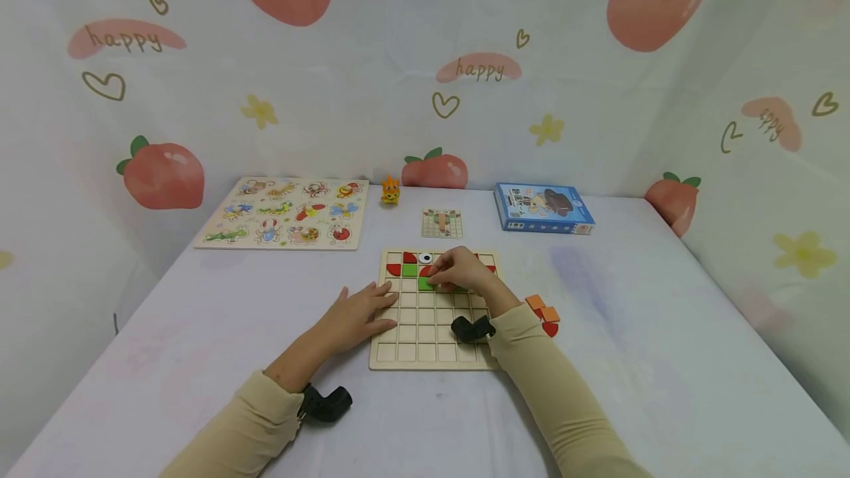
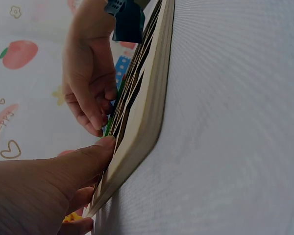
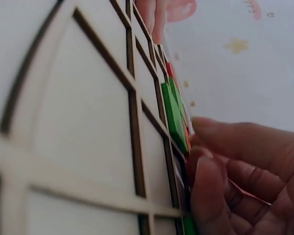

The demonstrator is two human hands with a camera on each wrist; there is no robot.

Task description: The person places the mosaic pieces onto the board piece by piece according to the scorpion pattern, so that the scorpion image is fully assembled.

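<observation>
Grid board (image 1: 406, 334): on worktop (image 1: 664, 330), short of the far edge; left hand (image 1: 352, 319), fingers apart, resting at the board's left side. Green tile (image 1: 425, 284): board's third row from far side; right hand (image 1: 461, 271) curled, fingertips at it, clamping cannot be told. Advised handling: square up, press level

I have room over the grid board's (image 1: 406, 352) near-left cells, between left hand (image 1: 358, 317) and right sleeve (image 1: 554, 378) | right hand (image 1: 461, 271) and black wrist camera (image 1: 471, 330) block my way over its right side | loose tiles (image 1: 535, 302) crowd that sleeve | blue box (image 1: 541, 207) bounds far right
</observation>
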